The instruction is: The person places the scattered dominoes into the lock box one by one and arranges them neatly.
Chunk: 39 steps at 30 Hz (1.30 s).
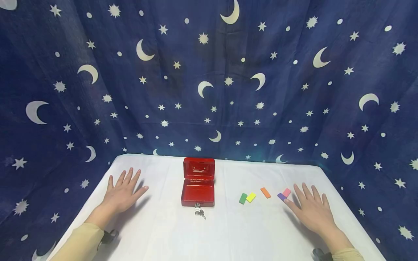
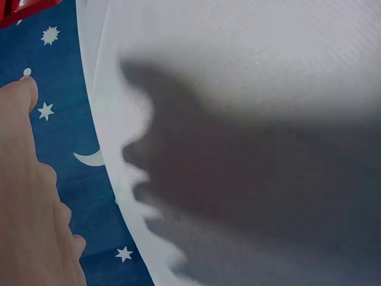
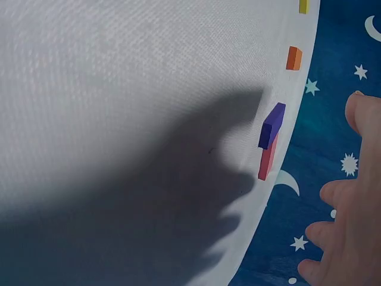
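My left hand [image 1: 121, 194] hovers over the left side of the white table, fingers straight and spread, holding nothing. On the right side my right hand [image 1: 310, 210] is spread too, its thumb overlapping a purple block [image 1: 282, 197] in the head view. In the right wrist view the purple block [image 3: 272, 126] lies against a pink block [image 3: 269, 158], apart from the hand. An orange block [image 1: 266, 192], a yellow block [image 1: 251, 197] and a green block [image 1: 243, 198] lie further left. Between the hands stands a red metal cash box [image 1: 197, 194], its lid raised.
Keys [image 1: 201, 213] hang at the lock on the box's front. A white cloth [image 1: 156, 232] covers the table. Behind and along the sides hangs a dark blue curtain [image 1: 183, 90] with moons and stars.
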Motion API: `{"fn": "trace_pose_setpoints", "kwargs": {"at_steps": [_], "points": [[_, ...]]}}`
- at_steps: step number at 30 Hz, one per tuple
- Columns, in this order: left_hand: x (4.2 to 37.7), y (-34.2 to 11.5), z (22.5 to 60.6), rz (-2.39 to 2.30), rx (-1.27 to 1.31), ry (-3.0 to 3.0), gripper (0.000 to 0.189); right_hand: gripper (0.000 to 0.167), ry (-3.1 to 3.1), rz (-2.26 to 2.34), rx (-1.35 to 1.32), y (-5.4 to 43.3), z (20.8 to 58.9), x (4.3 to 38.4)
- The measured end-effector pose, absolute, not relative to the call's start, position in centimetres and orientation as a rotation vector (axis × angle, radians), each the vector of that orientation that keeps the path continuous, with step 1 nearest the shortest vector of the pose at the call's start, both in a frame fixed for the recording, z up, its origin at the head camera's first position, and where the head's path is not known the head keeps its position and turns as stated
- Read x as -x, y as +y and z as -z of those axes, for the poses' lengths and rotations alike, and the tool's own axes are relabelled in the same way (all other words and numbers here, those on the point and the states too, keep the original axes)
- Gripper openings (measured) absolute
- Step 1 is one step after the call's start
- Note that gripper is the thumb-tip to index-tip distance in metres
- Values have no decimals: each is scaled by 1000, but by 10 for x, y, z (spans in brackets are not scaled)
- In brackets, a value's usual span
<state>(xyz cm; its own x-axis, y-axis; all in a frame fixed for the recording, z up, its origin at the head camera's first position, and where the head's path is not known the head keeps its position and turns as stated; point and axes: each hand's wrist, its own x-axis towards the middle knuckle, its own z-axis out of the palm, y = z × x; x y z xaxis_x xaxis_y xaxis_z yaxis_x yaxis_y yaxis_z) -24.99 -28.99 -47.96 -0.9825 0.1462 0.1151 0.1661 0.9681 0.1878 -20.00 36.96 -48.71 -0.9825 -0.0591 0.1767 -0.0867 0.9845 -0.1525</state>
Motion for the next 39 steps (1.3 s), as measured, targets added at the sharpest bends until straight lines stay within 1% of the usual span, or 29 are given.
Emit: {"fn": "trace_pose_setpoints", "kwargs": {"at_steps": [7,18,26,31,39], "points": [[252,-286,478,308,262,-3024,92,91,-2973,-258,-94,370,489,199],[253,-288,472,376,284,-3034,92,93,-2994,-238,-80,370,488,209],[257,-280,470,505,405,-3012,89,88,-3038,-348,-83,378,482,211],[258,-274,469,580,482,-2990,87,90,-3071,-428,-50,380,479,211],[255,-269,468,627,523,-2987,85,89,-3076,-453,-49,380,478,211]]}}
